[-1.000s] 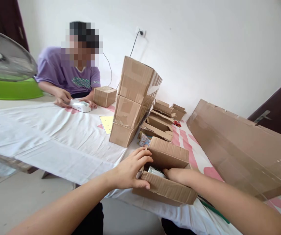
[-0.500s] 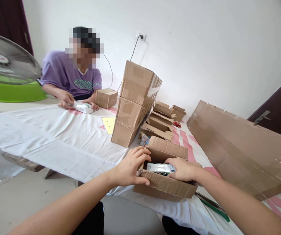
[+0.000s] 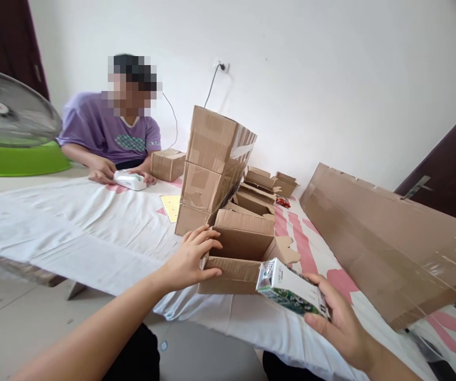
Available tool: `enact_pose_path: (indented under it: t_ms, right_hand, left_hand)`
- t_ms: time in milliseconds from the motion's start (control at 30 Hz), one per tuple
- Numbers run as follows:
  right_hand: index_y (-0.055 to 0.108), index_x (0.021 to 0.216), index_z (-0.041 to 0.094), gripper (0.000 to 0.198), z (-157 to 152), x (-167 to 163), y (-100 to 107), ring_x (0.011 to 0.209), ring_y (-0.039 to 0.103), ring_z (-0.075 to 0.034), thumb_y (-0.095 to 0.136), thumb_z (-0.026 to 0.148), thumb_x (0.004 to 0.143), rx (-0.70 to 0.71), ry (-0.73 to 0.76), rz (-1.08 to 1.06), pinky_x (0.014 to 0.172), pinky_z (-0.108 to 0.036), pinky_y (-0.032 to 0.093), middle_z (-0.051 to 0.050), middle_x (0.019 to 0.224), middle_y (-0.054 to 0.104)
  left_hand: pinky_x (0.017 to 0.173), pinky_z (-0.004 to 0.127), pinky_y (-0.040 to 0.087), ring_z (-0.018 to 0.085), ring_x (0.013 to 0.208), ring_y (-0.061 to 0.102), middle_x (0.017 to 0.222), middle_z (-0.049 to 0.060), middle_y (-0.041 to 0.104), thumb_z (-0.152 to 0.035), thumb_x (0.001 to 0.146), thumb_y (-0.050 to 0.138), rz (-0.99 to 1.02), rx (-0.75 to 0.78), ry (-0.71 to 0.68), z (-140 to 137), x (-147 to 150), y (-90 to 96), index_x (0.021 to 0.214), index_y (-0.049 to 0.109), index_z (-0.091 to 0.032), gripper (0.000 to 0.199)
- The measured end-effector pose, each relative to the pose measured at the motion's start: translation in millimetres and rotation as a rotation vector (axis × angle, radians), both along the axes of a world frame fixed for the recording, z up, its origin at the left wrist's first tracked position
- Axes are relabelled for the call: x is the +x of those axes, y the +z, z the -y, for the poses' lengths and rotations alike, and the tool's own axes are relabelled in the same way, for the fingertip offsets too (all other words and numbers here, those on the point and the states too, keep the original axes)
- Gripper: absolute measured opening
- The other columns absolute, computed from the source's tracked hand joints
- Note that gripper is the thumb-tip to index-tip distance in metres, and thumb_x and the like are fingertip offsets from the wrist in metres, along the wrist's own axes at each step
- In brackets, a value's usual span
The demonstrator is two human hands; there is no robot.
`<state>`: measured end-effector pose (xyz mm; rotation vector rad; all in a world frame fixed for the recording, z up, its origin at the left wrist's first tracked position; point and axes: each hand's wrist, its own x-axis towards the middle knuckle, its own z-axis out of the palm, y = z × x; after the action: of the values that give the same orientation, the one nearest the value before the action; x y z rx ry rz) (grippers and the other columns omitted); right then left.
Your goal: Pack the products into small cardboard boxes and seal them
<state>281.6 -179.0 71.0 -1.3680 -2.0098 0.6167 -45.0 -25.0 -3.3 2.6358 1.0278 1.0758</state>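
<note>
My right hand (image 3: 341, 320) is closed round one end of a small shrink-wrapped carton (image 3: 297, 291), white on top with a green patterned side. It holds the carton tilted, in front of the right corner of an open cardboard box (image 3: 228, 276). My left hand (image 3: 194, 256) grips the left end of that box, fingers over the edge and thumb at the front. The box's flaps stand up or fold outward. Its visible inside shows bare brown cardboard, though the bottom is hidden.
Left of the open box rises a stack of taped cartons (image 3: 204, 174). More open boxes (image 3: 254, 198) and a red toy car (image 3: 282, 202) lie behind. A large cardboard sheet (image 3: 379, 238) stands at right. Across the table a person (image 3: 109, 127) handles a white object (image 3: 130, 180) beside a fan (image 3: 17, 159).
My right hand has lifted the small carton out of the box and brought it right and toward me. The box has shifted left and back, with my left hand still on it.
</note>
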Motion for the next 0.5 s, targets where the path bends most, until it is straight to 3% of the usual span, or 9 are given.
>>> enact_pose_path:
  t_ms: [167, 300, 400, 500]
  right_hand:
    - [0.044, 0.128, 0.023, 0.05, 7.6, -3.4, -27.9, 0.102, 0.06, -0.028, 0.054, 0.047, 0.086, -0.051, 0.045, -0.01, 0.088, -0.039, 0.048, -0.01, 0.115, 0.061]
    - [0.051, 0.117, 0.019, 0.051, -0.6, -13.7, -48.2, 0.086, 0.061, -0.026, 0.054, 0.051, 0.078, -0.09, 0.103, 0.033, 0.077, -0.037, 0.048, -0.008, 0.099, 0.064]
    - [0.057, 0.106, 0.018, 0.05, -8.5, -18.9, -65.4, 0.077, 0.059, -0.024, 0.056, 0.053, 0.07, -0.091, 0.151, 0.087, 0.071, -0.036, 0.047, -0.008, 0.09, 0.063]
    - [0.06, 0.103, 0.019, 0.052, -12.1, -16.2, -83.5, 0.079, 0.059, -0.024, 0.057, 0.056, 0.067, -0.119, 0.192, 0.107, 0.073, -0.036, 0.047, -0.007, 0.089, 0.063]
  left_hand:
    - [0.103, 0.061, 0.034, 0.038, 0.136, 0.036, 0.131, 0.011, 0.057, -0.03, 0.082, 0.06, -0.052, 0.109, 0.08, 7.9, 12.0, 2.3, 0.111, 0.062, -0.023, 0.03]
    - [0.11, 0.062, 0.023, 0.038, 0.141, 0.029, 0.138, 0.013, 0.054, -0.012, 0.082, 0.053, -0.076, 0.359, 0.19, 24.1, 31.9, -1.7, 0.123, 0.06, -0.022, 0.042]
    - [0.115, 0.059, 0.012, 0.034, 0.145, 0.022, 0.148, 0.01, 0.045, -0.011, 0.083, 0.054, -0.212, 0.477, 0.086, 35.0, 50.6, -14.4, 0.135, 0.051, -0.026, 0.054]
    - [0.116, 0.056, 0.012, 0.031, 0.144, 0.026, 0.153, 0.006, 0.038, -0.018, 0.087, 0.055, -0.371, 0.549, -0.001, 36.2, 67.9, -33.4, 0.144, 0.038, -0.031, 0.061]
